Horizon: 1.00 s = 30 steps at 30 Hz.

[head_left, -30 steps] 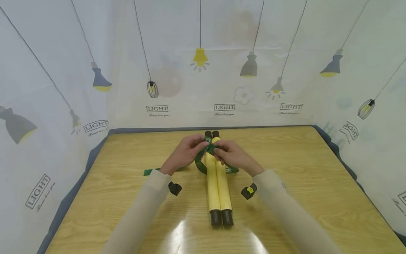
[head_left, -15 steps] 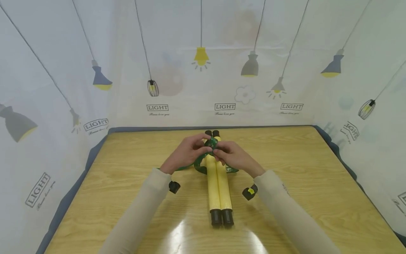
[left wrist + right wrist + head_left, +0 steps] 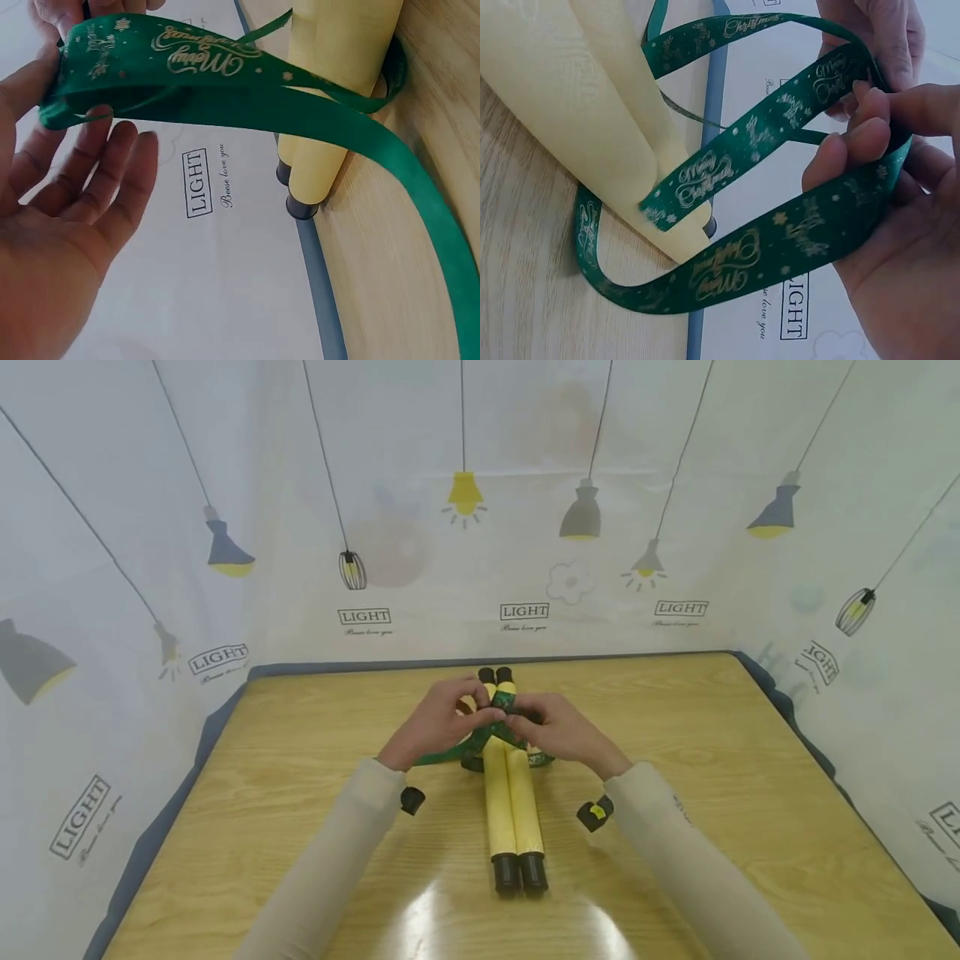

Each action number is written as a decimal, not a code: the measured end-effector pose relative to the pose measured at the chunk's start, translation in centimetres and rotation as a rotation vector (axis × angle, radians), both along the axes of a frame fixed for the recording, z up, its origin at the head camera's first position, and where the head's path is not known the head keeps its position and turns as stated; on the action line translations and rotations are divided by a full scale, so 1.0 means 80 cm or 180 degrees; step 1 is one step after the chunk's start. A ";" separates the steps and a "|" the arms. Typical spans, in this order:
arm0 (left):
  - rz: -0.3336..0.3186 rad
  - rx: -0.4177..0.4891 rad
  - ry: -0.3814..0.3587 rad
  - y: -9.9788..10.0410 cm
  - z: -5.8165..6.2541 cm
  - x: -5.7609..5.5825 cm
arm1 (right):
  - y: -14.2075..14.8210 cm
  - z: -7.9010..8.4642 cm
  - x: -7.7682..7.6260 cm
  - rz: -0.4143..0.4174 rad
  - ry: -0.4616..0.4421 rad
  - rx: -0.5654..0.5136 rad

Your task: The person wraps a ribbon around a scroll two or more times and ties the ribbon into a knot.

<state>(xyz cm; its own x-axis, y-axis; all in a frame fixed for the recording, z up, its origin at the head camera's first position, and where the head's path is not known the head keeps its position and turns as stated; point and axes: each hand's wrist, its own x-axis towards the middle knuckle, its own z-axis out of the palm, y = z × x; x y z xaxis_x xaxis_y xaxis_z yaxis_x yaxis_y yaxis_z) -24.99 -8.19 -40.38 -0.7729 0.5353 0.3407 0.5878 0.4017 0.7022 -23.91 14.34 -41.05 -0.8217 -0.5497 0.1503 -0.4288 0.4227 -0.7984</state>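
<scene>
Two pale yellow tubes (image 3: 500, 802) with black end caps (image 3: 507, 875) lie side by side, pointing away from me. A green ribbon (image 3: 247, 112) printed with gold "Merry Christmas" lettering passes around them and rises in loops to both hands. My left hand (image 3: 442, 722) pinches the ribbon between thumb and forefinger above the far part of the tubes, its other fingers loosely bent. Thumb to thumb with it, my right hand (image 3: 562, 727) pinches the ribbon too; in the right wrist view a wide ribbon loop (image 3: 810, 217) runs across its palm. The crossing between the fingertips is partly hidden.
Under everything is a wooden table (image 3: 300, 827) with a dark blue edge. A white backdrop (image 3: 480, 568) printed with lamps stands behind and at both sides. Dark wrist cameras (image 3: 595, 812) hang beneath the sleeves.
The ribbon raised between the fingertips has come down across the tubes, in a crossing band. Its loose end at left has drawn in behind the left hand. Both hands stay nearly in place.
</scene>
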 end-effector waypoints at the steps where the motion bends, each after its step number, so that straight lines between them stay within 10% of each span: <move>1: 0.0030 0.0035 0.0005 0.000 0.000 0.001 | 0.002 -0.001 0.000 -0.0028 0.0036 0.0000; 9: 0.0171 0.0117 0.0046 -0.001 0.005 0.001 | 0.013 0.001 -0.003 -0.0220 0.0168 0.0024; 17: 0.0049 -0.0452 0.0123 0.000 0.014 -0.001 | 0.016 0.004 -0.004 -0.0231 0.0405 -0.0057; 23: 0.0019 -0.0507 -0.0246 0.002 0.008 -0.001 | 0.016 -0.002 -0.009 -0.0106 0.0913 -0.0451; 30: -0.0124 -0.0060 -0.0923 0.000 0.003 -0.003 | 0.019 -0.009 -0.008 -0.0134 0.1381 -0.0111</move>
<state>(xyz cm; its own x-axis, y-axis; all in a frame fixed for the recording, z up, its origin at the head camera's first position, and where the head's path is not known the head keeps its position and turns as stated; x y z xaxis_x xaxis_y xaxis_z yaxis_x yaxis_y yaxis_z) -25.19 -8.21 -40.11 -0.8153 0.5706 0.0983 0.3788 0.3973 0.8359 -24.56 15.85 -41.74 -0.7000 -0.5056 0.5044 -0.7106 0.4230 -0.5622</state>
